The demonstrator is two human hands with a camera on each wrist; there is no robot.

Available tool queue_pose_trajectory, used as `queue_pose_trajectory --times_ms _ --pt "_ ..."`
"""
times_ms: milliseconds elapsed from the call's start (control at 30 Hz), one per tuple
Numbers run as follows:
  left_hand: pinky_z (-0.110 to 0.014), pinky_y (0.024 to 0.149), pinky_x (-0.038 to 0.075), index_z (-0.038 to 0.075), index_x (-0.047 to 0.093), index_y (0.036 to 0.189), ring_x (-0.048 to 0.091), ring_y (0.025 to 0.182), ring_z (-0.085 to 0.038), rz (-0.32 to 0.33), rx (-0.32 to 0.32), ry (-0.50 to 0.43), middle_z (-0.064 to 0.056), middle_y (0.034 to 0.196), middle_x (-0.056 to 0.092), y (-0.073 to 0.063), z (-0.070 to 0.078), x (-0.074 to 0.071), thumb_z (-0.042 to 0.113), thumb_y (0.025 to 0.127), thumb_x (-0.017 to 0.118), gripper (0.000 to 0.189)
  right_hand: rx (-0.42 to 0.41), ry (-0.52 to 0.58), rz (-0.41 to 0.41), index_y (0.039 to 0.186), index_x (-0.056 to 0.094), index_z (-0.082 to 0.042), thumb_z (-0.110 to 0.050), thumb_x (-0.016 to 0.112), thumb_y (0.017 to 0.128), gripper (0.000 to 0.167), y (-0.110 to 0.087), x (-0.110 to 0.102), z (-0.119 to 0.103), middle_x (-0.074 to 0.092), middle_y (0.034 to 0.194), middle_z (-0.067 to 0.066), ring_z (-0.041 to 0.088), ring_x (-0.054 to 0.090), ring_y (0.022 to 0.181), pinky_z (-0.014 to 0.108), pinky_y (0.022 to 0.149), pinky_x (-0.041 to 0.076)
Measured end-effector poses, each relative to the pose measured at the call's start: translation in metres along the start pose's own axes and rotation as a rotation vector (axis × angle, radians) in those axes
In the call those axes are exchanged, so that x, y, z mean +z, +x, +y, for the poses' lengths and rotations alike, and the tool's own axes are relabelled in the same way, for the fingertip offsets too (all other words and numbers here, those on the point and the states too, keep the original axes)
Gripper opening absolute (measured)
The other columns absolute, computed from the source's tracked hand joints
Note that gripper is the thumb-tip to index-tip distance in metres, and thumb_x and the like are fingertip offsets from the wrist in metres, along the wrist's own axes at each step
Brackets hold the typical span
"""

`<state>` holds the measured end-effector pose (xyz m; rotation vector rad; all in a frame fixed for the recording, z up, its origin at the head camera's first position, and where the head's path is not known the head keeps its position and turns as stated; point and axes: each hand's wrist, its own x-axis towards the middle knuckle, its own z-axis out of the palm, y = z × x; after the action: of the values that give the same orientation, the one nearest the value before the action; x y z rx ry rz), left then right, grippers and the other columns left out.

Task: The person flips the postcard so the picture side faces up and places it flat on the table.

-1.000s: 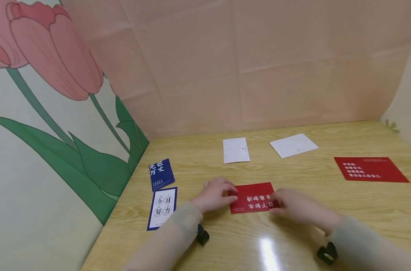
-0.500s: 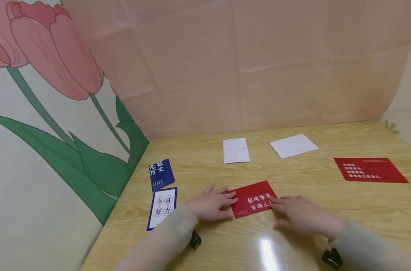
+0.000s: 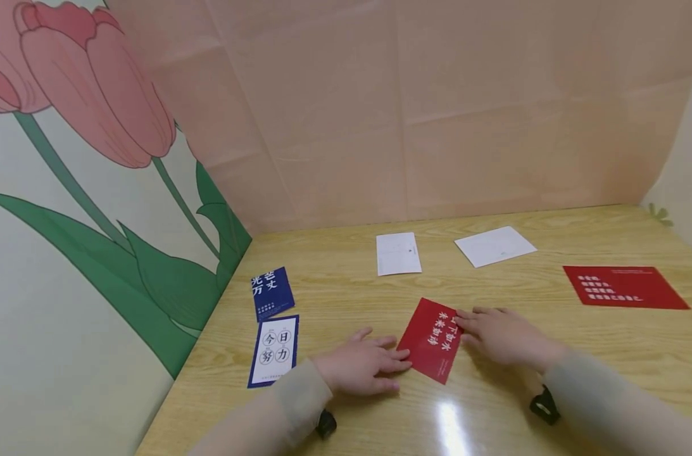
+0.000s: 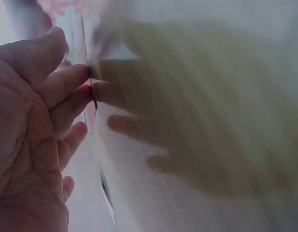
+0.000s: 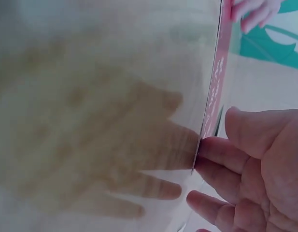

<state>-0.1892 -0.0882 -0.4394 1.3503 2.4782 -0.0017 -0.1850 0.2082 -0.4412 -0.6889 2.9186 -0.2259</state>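
A red card with white Chinese characters lies tilted on the wooden table between my two hands. The straight fingers of my left hand touch its lower left edge. On its right edge rest the extended fingertips of my right hand. Seen from the left wrist, the left hand has its fingers spread, two tips meeting the card's edge. In the right wrist view, two fingertips of the right hand touch the end of the thin red card.
Two white cards, one upright and one slanted, lie at the back. Another red card is far right. At left are a dark blue card and a blue-bordered white card. A pink cloth hangs behind the table.
The red card between my hands has turned clockwise from lying nearly level to a steep slant. My left hand has moved slightly nearer me; my right fingers have straightened onto the card.
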Motion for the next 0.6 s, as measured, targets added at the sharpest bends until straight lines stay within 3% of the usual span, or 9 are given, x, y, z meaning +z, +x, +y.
queue_pose_trajectory --times_ms 100,300,433,600 --pt "-0.048 0.116 0.009 0.039 0.039 0.145 0.015 0.144 -0.006 -0.024 0.034 0.018 0.023 0.149 0.029 0.001 0.008 0.0 0.055 0.097 0.042 0.051 -0.002 0.002 -0.002 0.134 0.057 -0.01 -0.039 0.06 0.093 0.051 0.006 -0.002 0.002 0.051 0.14 0.012 0.045 0.041 0.129 0.064 0.101 0.03" --pt "-0.043 0.116 0.004 0.038 0.036 0.146 0.01 0.143 -0.003 -0.061 0.063 -0.034 0.022 0.151 0.026 0.007 0.019 -0.006 0.054 0.097 0.042 0.052 -0.008 -0.018 -0.016 0.134 0.057 -0.009 -0.042 0.063 0.09 0.055 0.013 -0.005 0.002 0.05 0.141 0.013 0.044 0.04 0.129 0.064 0.101 0.029" --pt "-0.046 0.116 0.007 0.033 0.037 0.148 0.014 0.144 -0.008 -0.006 -0.015 -0.031 0.015 0.153 0.028 0.023 0.012 -0.016 0.051 0.098 0.044 0.053 -0.023 -0.029 -0.004 0.133 0.058 -0.008 -0.038 0.069 0.086 0.058 0.013 -0.005 0.002 0.05 0.141 0.013 0.044 0.04 0.129 0.064 0.102 0.029" --pt "-0.047 0.116 0.007 0.034 0.034 0.149 0.016 0.144 -0.009 0.027 -0.155 0.026 0.015 0.155 0.025 0.053 -0.002 -0.026 0.051 0.098 0.044 0.054 -0.049 -0.021 0.007 0.133 0.058 -0.007 -0.039 0.071 0.084 0.059 0.012 -0.004 0.004 0.05 0.141 0.013 0.045 0.04 0.129 0.064 0.101 0.029"
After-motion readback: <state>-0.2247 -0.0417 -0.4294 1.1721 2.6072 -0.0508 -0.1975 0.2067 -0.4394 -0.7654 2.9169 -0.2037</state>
